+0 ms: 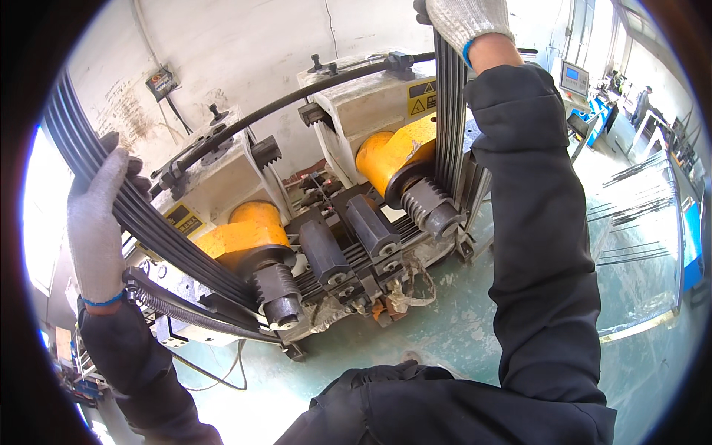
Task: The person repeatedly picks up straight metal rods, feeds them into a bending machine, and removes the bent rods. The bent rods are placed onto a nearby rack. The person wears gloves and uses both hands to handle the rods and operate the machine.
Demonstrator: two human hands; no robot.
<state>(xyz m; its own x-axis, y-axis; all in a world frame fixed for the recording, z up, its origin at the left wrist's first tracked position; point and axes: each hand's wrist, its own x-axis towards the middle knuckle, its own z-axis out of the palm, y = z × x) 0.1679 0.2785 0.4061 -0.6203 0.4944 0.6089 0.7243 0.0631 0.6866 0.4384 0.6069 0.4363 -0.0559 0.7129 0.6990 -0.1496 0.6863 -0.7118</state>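
My left hand (96, 219), in a pale knit glove with dark fingertips, is wrapped round a bundle of long dark metal rods (174, 241) that slants up to the left. At the top edge my right hand (469, 21), gloved alike and partly cut off, grips the upright dark rods (449, 111) on the right. Both bundles reach down to a bending machine, beside its left ribbed roller (276, 285) and right ribbed roller (426, 200). More rod lengths run between the rollers, partly hidden by two dark blocks (324, 252).
Yellow swing arms (256, 230) sit behind the rollers, and a black bar (289, 100) arches over the white machine housings. A coil spring (174, 308) lies along the left side. At right are a control panel (574, 78), loose rods (630, 252) and a distant person (641, 104).
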